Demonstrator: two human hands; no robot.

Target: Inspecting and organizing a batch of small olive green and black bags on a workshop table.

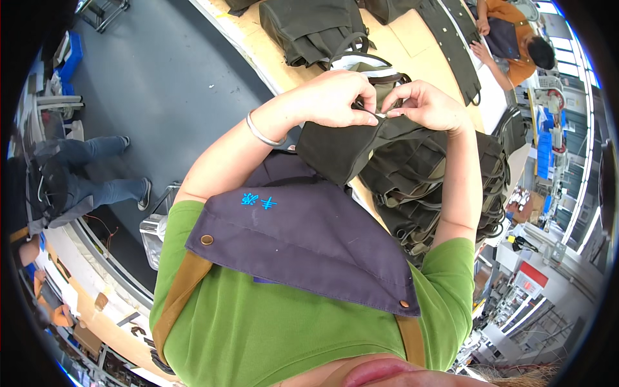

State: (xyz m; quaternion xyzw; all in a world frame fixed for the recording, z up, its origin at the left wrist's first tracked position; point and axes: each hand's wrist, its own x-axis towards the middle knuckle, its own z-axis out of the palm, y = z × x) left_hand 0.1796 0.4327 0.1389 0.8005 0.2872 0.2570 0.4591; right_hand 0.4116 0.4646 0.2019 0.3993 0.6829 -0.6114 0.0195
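An olive-black fabric bag (338, 151) lies at the table's near edge, its mouth opened and a pale lining (360, 63) showing at the far side. My left hand (341, 99) pinches the bag's dark edge between thumb and fingers, a silver bangle on that wrist. Close to its right, my right hand (425, 104) pinches the same edge, thumb and forefinger closed on it. A small whitish bit shows between the fingertips; what it is cannot be told. A dark carrying loop (346, 46) stands up behind the left hand.
A pile of dark bags with straps (411, 184) lies under and beside my right forearm. Another dark bag (314, 29) rests farther up the wooden table (401, 43), near long dark fabric strips (449, 53). A co-worker (512, 43) is across the table; another person (87, 169) stands at far left.
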